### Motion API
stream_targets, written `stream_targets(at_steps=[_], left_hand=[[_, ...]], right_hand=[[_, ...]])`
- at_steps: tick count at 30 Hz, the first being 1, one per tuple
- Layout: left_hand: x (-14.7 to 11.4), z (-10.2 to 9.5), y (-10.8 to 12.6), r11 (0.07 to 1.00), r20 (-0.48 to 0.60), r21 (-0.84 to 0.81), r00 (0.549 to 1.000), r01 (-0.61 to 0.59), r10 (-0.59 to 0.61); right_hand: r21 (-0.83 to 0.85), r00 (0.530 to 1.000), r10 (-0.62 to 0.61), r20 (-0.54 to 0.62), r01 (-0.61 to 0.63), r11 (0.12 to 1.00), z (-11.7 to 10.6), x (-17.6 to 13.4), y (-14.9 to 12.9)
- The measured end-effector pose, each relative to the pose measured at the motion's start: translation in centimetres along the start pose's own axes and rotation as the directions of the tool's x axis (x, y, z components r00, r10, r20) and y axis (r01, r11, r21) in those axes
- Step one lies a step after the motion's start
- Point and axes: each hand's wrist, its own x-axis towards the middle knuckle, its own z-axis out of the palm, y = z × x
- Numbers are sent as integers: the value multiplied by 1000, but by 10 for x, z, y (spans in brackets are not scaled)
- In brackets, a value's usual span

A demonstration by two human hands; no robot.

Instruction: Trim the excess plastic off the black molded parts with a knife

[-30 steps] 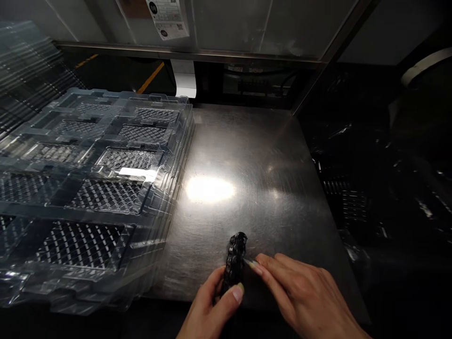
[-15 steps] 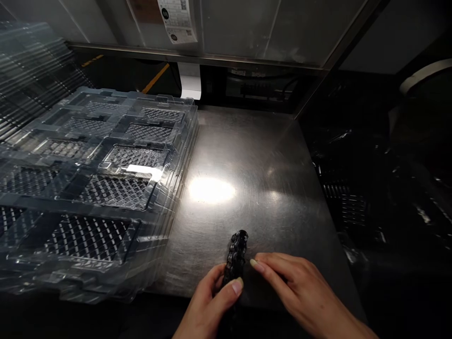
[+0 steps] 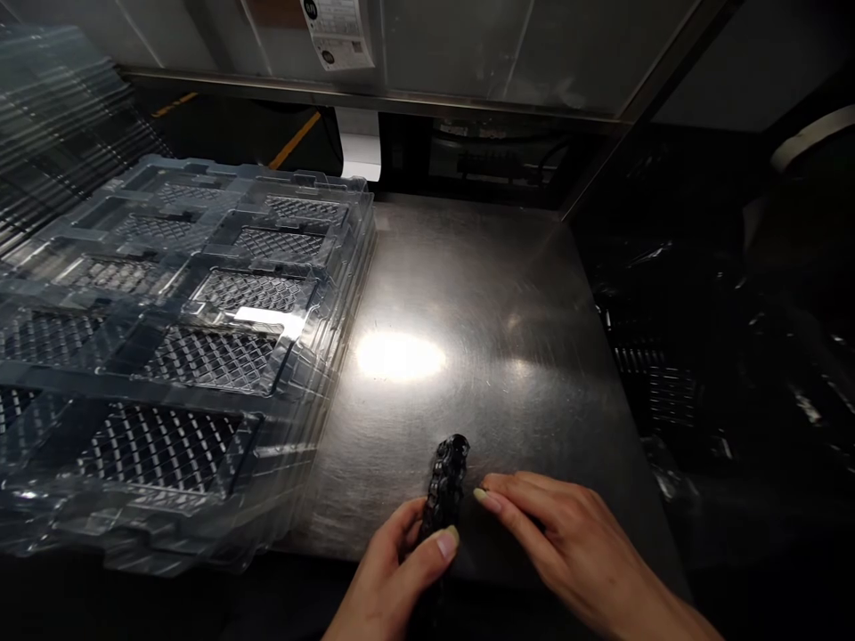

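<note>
My left hand [image 3: 407, 570] is wrapped round a narrow, glossy black part [image 3: 449, 472] with a bumpy, chain-like surface, its thumb laid across the near side. The part's upper end sticks up over the front of the metal table [image 3: 468, 294]; its lower end is lost in shadow below the hand. Just right of it, apart from the part, is my right hand [image 3: 567, 543], thumb and index finger pressed together in a pinch. Whatever may be between those fingertips is too small to make out.
Stacked clear plastic trays [image 3: 200, 356] with latticed pockets cover the left side. Behind the table runs a metal frame [image 3: 434, 102] under a grey panel bearing a paper label [image 3: 339, 36]. Dark, shiny plastic film [image 3: 728, 356] lies beyond the right edge.
The view has shifted slightly, with the background sitting a little higher. Both hands and the black part keep nearly the same positions.
</note>
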Motion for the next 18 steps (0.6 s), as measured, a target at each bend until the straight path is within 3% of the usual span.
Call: stream_targets(at_steps=[7, 18], left_hand=[[-1, 2, 4, 999, 51, 32, 998, -31, 29], [1, 1, 0, 993, 12, 107, 999, -49, 48]], right_hand=[[-218, 999, -50, -13, 46, 975, -2, -2, -4], [-500, 956, -196, -219, 62, 864, 14, -14, -16]])
